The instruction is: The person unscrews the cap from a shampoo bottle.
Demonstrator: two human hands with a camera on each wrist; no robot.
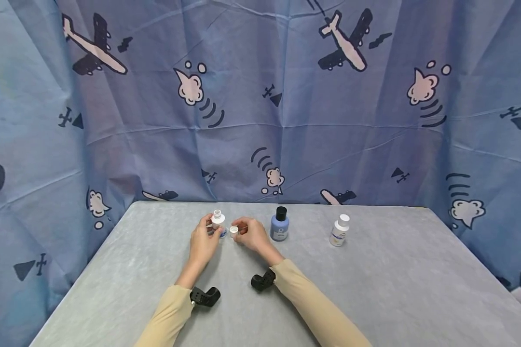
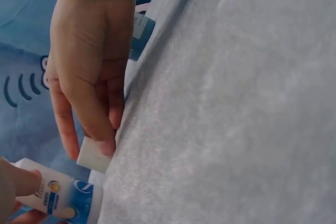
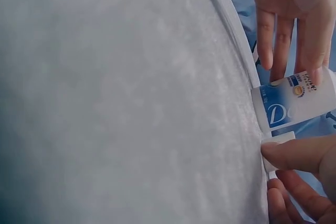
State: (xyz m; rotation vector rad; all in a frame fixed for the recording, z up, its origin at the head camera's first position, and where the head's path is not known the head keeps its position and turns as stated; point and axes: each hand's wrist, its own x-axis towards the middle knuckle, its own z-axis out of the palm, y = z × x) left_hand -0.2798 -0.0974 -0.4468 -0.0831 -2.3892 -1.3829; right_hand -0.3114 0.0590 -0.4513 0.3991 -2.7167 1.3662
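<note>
A small white bottle point(image 1: 218, 221) with a blue lower label stands upright toward the table's back left, its threaded neck bare. My left hand point(image 1: 202, 246) grips it around the sides, thumb on the near side. Just right of the bottle, my right hand point(image 1: 253, 236) pinches a white screw cap point(image 1: 234, 232) between thumb and fingers, close over the tabletop. The cap's open underside faces up in the head view. In the right wrist view the bottle's printed label point(image 3: 286, 103) shows beside the cap.
To the right of my right hand stands a blue bottle point(image 1: 280, 227) with a black cap. Farther right is another white bottle point(image 1: 339, 231), capped in white. A grey cloth covers the table point(image 1: 395, 279), and a printed blue curtain point(image 1: 243, 96) hangs behind its back edge.
</note>
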